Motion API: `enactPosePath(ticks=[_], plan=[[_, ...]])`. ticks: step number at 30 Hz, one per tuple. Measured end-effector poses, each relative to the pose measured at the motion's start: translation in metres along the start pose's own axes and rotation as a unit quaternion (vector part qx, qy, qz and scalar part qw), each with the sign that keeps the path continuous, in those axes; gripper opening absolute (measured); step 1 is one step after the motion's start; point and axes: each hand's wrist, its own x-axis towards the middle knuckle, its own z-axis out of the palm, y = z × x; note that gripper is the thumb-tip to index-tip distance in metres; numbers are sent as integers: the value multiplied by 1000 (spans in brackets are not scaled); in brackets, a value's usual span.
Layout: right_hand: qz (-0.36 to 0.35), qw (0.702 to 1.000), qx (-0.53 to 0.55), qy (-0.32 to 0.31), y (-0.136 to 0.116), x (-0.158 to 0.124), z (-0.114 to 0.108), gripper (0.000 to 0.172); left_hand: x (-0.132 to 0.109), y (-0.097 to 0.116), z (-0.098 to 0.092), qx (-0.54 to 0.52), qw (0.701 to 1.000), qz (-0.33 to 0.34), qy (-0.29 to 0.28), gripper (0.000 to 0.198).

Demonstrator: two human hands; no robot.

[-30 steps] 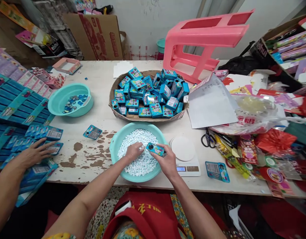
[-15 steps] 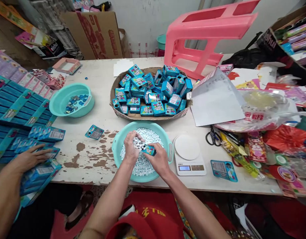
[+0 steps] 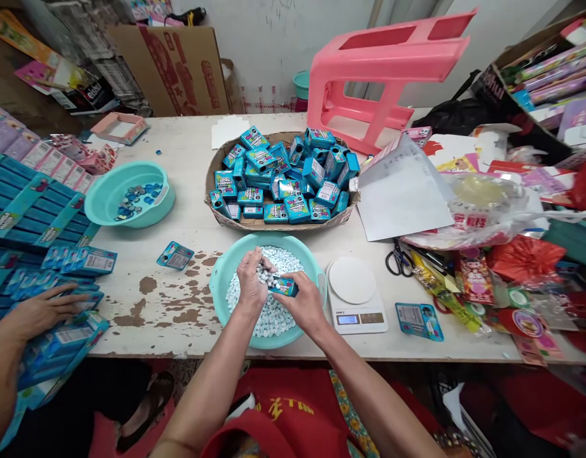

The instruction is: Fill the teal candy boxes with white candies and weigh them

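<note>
My left hand (image 3: pixel 251 283) is cupped around a small heap of white candies (image 3: pixel 266 276), its fingers curled. Pinched in my right hand (image 3: pixel 306 305) is a small blue tin (image 3: pixel 285 286), its end close against the candies in the left palm. Both hands are over a turquoise basin (image 3: pixel 217 304) that holds many loose white candies (image 3: pixel 273 323). Whether candies are passing into the tin is hard to make out. Behind the basin, a cut-down cardboard box (image 3: pixel 278 226) holds a pile of similar blue tins (image 3: pixel 296 207).
A white kitchen scale (image 3: pixel 354 280) stands right of the basin, with scissors (image 3: pixel 399 259) and a flat blue package (image 3: pixel 419 321) beyond. At left are a second turquoise basin (image 3: pixel 154 213), another flat package (image 3: pixel 175 255), and a co-worker's hand (image 3: pixel 47 312) on blue packs. A pink stool (image 3: pixel 321 83) lies behind.
The view has shifted slightly, moving the table's contents left. My hands stay together over the basin, and the heap in the left palm looks a little smaller. The co-worker's hand remains on the packs.
</note>
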Motion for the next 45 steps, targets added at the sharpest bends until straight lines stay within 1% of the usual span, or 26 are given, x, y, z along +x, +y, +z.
enactPosePath(ticks=[8, 11, 13, 16, 19, 21, 22, 23, 24, 25, 26, 28, 29, 30, 31, 32, 33, 34, 35, 36, 38, 40, 41, 42, 43, 45], plan=[[12, 1000, 12, 8, 0, -1, -1, 30, -7, 3, 7, 50, 998, 25, -3, 33], [9, 1000, 22, 9, 0, -2, -2, 28, -7, 3, 8, 67, 998, 20, -5, 27], [14, 1000, 25, 10, 1, -2, -3, 28, -8, 1, 9, 72, 997, 14, -17, 22], [29, 999, 30, 19, 2, -3, -5, 29, -11, -3, 14, 88, 995, -1, -56, 20], [37, 998, 53, 19, 2, -2, -10, 29, -11, 0, 17, 83, 995, 5, -59, 22], [36, 996, 80, 15, 3, -3, -16, 28, -5, 6, 9, 76, 996, 16, -45, 24], [33, 995, 96, 16, 3, -4, -19, 28, 0, 9, 1, 90, 995, 24, -38, 26], [31, 993, 112, 22, 4, -5, -21, 30, 6, 11, -10, 131, 990, 34, -32, 28], [30, 991, 127, 30, 6, -6, -24, 31, 11, 12, -24, 205, 977, 44, -28, 30], [31, 989, 140, 39, 8, -7, -26, 32, 16, 10, -39, 307, 950, 50, -27, 31], [34, 987, 149, 49, 11, -8, -27, 33, 19, 5, -53, 432, 900, 52, -31, 31], [41, 985, 156, 66, 17, -9, -27, 32, 19, -12, -76, 659, 750, 47, -43, 32], [40, 984, 156, 71, 19, -8, -26, 33, 16, -24, -83, 734, 676, 46, -50, 35], [36, 984, 155, 76, 20, -7, -26, 33, 11, -36, -86, 782, 618, 46, -60, 38], [31, 985, 152, 81, 21, -6, -25, 33, 5, -49, -87, 809, 581, 48, -72, 40], [25, 985, 147, 84, 21, -4, -24, 33, 0, -61, -85, 820, 564, 50, -89, 40], [20, 986, 143, 84, 21, -3, -23, 32, -4, -70, -81, 817, 564, 50, -109, 37], [16, 987, 139, 84, 21, -1, -22, 31, -6, -77, -78, 805, 579, 44, -122, 33], [15, 988, 134, 81, 21, 1, -21, 31, -6, -80, -76, 783, 608, 33, -126, 29], [14, 989, 128, 78, 22, 2, -20, 31, -5, -80, -74, 751, 650, 20, -119, 25], [12, 991, 115, 69, 26, 3, -17, 32, 0, -71, -72, 637, 767, -19, -71, 25], [14, 993, 100, 58, 31, 2, -12, 30, 4, -54, -65, 459, 887, -56, -7, 31], [15, 994, 95, 53, 32, 1, -9, 29, 4, -44, -59, 361, 930, -67, 12, 32], [18, 995, 90, 47, 34, -1, -6, 29, 3, -34, -52, 270, 960, -73, 19, 32], [21, 995, 86, 40, 34, -2, -2, 29, 1, -25, -43, 194, 978, -73, 17, 31], [24, 996, 78, 23, 31, -5, 4, 28, -4, -12, -24, 94, 994, -58, 6, 27]])
